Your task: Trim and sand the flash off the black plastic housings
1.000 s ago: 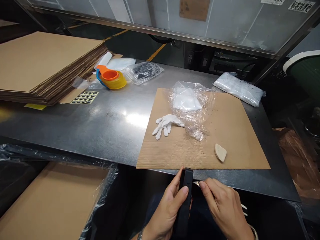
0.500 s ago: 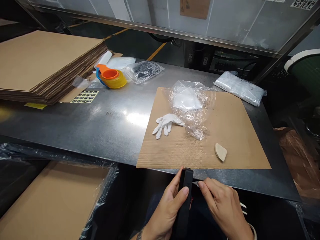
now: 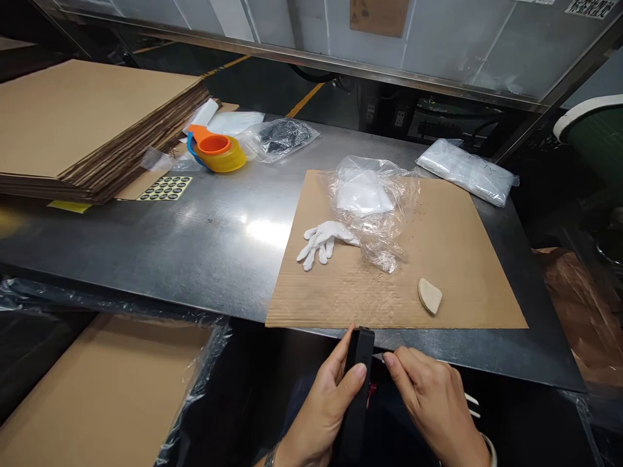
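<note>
My left hand (image 3: 327,405) is wrapped around a long black bar-shaped part (image 3: 361,370), held upright with its top end near the table's front edge. My right hand (image 3: 435,395) pinches a small thin pointed blade (image 3: 379,357), whose tip meets or almost meets the part's right side. Most of the blade is hidden inside the fingers. A beige wedge-shaped pad (image 3: 429,296) lies beyond my right hand on a cardboard sheet (image 3: 467,259). Farther back on that sheet are a white glove (image 3: 324,240) and a clear plastic bag (image 3: 377,233) with white material inside.
On the metal table (image 3: 209,246) stand a tall stack of cardboard sheets (image 3: 97,117), an orange and yellow tape dispenser (image 3: 219,152), a sheet of round stickers (image 3: 165,188) and a wrapped plastic bundle (image 3: 467,172). A plastic-lined box (image 3: 107,389) is at the lower left.
Both hands and the black part have shifted very slightly left. The blade stays at the part's right side, its angle a little changed. Everything on the table is unmoved.
</note>
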